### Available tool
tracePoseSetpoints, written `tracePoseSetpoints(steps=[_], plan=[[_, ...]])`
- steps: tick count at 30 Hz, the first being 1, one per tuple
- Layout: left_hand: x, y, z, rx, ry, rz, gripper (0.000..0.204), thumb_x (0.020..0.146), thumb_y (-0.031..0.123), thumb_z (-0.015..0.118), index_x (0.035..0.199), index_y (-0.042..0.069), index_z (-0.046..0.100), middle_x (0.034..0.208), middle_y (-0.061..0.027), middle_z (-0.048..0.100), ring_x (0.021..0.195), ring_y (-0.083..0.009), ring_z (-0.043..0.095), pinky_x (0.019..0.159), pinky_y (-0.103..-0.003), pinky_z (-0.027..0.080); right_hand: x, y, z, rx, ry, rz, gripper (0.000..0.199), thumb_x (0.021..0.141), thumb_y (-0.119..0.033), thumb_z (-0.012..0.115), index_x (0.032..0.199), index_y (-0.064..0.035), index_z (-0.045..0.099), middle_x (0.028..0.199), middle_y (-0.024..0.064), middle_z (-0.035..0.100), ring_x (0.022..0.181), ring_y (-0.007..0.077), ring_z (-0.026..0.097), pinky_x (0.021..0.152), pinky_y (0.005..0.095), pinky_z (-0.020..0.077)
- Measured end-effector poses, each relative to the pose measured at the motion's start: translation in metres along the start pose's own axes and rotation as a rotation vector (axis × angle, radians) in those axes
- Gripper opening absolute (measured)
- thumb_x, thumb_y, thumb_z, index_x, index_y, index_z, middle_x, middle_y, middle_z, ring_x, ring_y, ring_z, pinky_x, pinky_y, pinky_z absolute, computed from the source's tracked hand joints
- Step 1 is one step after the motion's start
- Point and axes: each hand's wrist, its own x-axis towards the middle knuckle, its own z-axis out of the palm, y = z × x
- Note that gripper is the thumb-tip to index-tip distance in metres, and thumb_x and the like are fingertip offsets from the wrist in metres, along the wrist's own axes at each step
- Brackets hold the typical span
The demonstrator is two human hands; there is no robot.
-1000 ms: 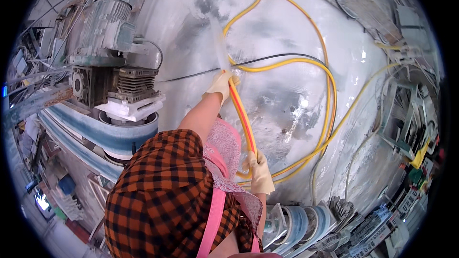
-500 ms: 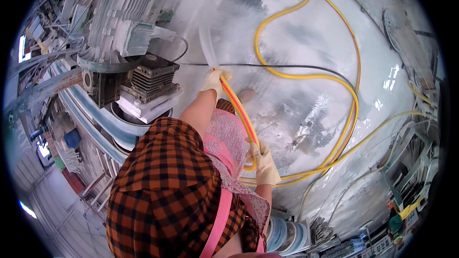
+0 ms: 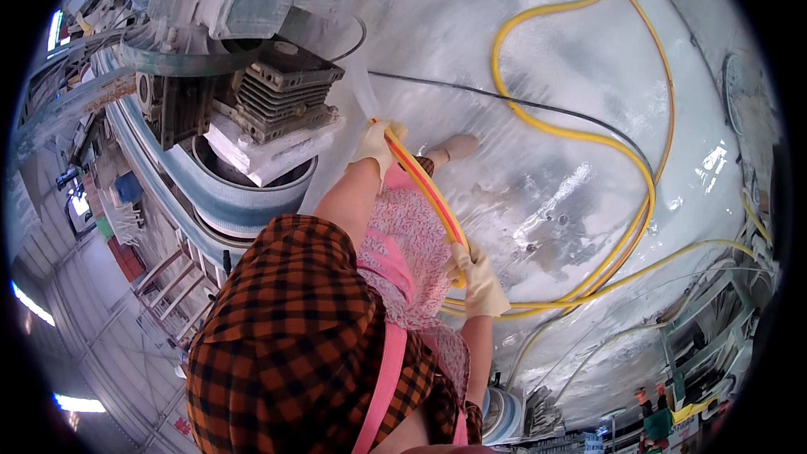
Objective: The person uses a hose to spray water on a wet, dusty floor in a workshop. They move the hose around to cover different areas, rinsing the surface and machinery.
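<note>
My left hand (image 3: 376, 145), in a pale glove, grips the front end of a yellow hose with a red stripe (image 3: 424, 193). A thin jet of water (image 3: 361, 88) leaves that end toward the machine at the upper left. Lower down, my gloved right hand (image 3: 481, 284) holds the same hose close to my pink apron. Behind my right hand the hose (image 3: 622, 151) runs off in wide loops over the wet white floor (image 3: 555, 50).
A large dusty machine with a finned motor (image 3: 282, 88) stands at the upper left above a round blue-rimmed base (image 3: 244, 202). A black cable (image 3: 504, 101) crosses the floor. My shoe (image 3: 454, 149) rests by the hose end. Racks and stacked parts (image 3: 689, 361) line the lower right.
Both hands keep hold of the hose. The view has swung toward the machine, which now sits closer to my left hand, and the jet points more toward it.
</note>
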Motion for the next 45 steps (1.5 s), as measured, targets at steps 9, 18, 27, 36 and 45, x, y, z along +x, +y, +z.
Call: tracePoseSetpoints(steps=[9,18,27,36,45], plan=[[0.023,-0.026,-0.038,-0.100,0.085,0.065,0.032,0.104,0.026,0.048,0.109,0.000,0.065,0.101,-0.0106,0.072,0.093,-0.0221,0.071,0.086,-0.034,0.054,0.035,0.011,0.005,-0.068,-0.113,-0.056,0.035,0.102,-0.033,0.062,0.118,-0.0032,0.070,0.068,0.0019,0.060,0.057,0.0109,0.053,0.053,0.0273,0.0395],[0.013,0.013,-0.001,-0.206,0.015,0.025,0.028,0.104,0.023,0.052,0.118,0.000,0.061,0.111,-0.0120,0.070,0.104,-0.0225,0.070,0.091,-0.035,0.056,0.039,0.011,0.003,0.000,-0.114,0.006,0.038,0.101,-0.034,0.065,0.127,-0.0063,0.068,0.072,0.0013,0.064,0.061,0.0101,0.060,0.055,0.0249,0.0449],[0.024,0.045,0.046,-0.248,-0.031,0.108,0.023,0.103,0.015,0.057,0.118,-0.002,0.060,0.106,-0.0170,0.069,0.099,-0.0250,0.070,0.092,-0.037,0.059,0.029,-0.009,0.014,0.131,-0.039,-0.028,0.035,0.103,-0.031,0.062,0.126,-0.0053,0.066,0.072,-0.0004,0.060,0.059,0.0088,0.055,0.055,0.0262,0.0410],[0.058,0.065,0.057,-0.300,-0.035,0.159,0.019,0.100,0.014,0.058,0.115,0.001,0.058,0.099,-0.0157,0.069,0.088,-0.0269,0.071,0.083,-0.039,0.061,0.050,-0.027,0.023,0.030,0.022,-0.003,0.033,0.103,-0.033,0.062,0.125,-0.0089,0.066,0.073,-0.0013,0.062,0.059,0.0095,0.057,0.052,0.0261,0.0390],[0.084,0.097,0.071,-0.315,-0.063,0.222,0.017,0.100,0.010,0.055,0.111,-0.003,0.056,0.096,-0.0178,0.068,0.086,-0.0279,0.070,0.080,-0.042,0.062,0.079,-0.033,0.029,0.104,-0.087,-0.093,0.036,0.103,-0.036,0.061,0.126,-0.0085,0.065,0.071,-0.0007,0.061,0.061,0.0095,0.057,0.049,0.0258,0.0386]])
